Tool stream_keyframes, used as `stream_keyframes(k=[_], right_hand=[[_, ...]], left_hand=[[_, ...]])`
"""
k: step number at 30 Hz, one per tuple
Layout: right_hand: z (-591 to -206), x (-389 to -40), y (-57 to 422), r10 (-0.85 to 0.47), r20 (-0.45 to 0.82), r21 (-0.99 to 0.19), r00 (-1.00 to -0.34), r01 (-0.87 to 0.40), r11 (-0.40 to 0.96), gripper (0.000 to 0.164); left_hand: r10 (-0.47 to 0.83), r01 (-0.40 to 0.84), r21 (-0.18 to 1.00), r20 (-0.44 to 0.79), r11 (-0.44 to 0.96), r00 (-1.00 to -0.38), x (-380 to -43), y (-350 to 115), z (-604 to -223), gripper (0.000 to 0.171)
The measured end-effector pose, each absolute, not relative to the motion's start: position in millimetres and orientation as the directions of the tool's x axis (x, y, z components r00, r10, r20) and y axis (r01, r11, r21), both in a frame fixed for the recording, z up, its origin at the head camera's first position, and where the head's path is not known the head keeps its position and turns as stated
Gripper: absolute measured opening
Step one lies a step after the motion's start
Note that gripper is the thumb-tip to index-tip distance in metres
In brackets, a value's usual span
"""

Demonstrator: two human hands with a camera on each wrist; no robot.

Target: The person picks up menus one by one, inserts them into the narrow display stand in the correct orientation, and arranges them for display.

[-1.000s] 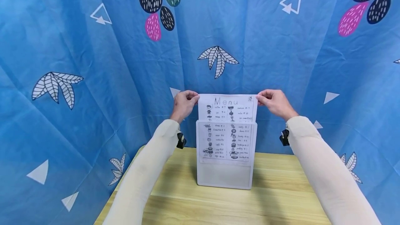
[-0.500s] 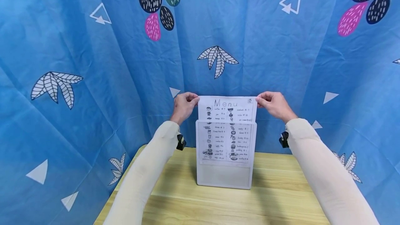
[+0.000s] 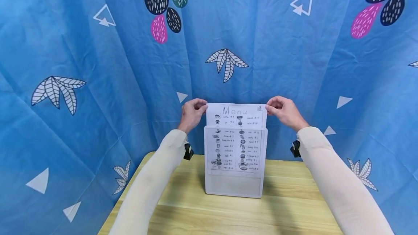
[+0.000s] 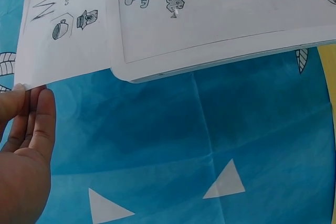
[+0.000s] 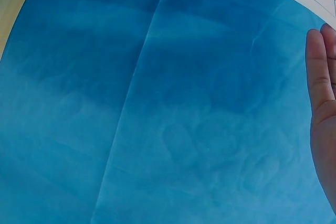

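Note:
A paper menu sheet (image 3: pixel 236 115), hand-drawn with small food pictures, stands partway inside a white-rimmed clear sign holder (image 3: pixel 233 188). Its top part sticks out above the holder's upper edge, and a strip at the holder's bottom has no paper behind it. My left hand (image 3: pixel 192 114) pinches the sheet's upper left corner between thumb and fingers. At the upper right corner my right hand (image 3: pixel 285 111) pinches the paper the same way. The left wrist view shows the thumb and fingers (image 4: pixel 44 116) at the sheet's corner. In the right wrist view only part of the hand (image 5: pixel 323 103) appears.
The holder stands upright on a wood-grain table (image 3: pixel 183 206). Close behind it hangs a blue patterned curtain (image 3: pixel 228 28), which also runs along the left side. Each wrist bears a black wrist camera, such as the left one (image 3: pixel 188 151).
The menu sheet has slid farther down into the holder, both hands lowering slightly with it. The holder has stayed in place.

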State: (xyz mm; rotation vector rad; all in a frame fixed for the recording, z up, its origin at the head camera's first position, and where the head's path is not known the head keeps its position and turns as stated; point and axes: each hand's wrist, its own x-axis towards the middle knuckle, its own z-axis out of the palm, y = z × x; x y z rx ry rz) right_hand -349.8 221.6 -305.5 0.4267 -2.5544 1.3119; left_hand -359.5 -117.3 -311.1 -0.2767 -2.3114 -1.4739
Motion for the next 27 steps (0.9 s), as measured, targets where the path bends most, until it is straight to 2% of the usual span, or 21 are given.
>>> stream_keyframes(k=[27], right_hand=[[-316,-348,223,-0.173,0.324,-0.736,-0.93,-0.362,0.571,0.025]], left_hand=[[-0.013,0.36,0.826,0.405,0.434,-0.914,-355,-121,-322,0.013]])
